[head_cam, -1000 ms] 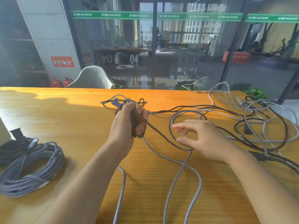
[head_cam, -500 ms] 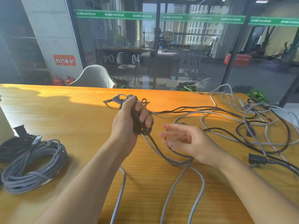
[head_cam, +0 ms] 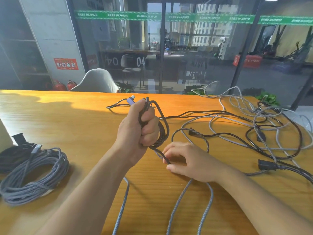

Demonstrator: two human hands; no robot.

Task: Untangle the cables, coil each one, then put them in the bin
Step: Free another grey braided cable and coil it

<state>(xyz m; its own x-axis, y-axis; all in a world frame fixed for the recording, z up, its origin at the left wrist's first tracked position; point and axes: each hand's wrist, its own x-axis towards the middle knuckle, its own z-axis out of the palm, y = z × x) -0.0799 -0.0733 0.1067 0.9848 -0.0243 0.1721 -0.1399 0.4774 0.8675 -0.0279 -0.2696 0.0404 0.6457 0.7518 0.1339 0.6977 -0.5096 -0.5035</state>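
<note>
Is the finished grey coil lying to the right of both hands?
No, the grey coil lies on the table left of the left hand and right hand.

My left hand (head_cam: 135, 131) is raised over the middle of the table (head_cam: 67, 119), gripping a small coil of braided cable (head_cam: 160, 131), with its USB-C plug (head_cam: 131, 100) sticking out behind my thumb. My right hand (head_cam: 189, 160) sits just right of and nearer than the left, on the table, pinching the same cable where it leaves the coil. Loose runs trail toward me. A tangle of cables (head_cam: 264, 126) lies to the far right. A finished coiled cable (head_cam: 33, 175) lies at the left edge.
</note>
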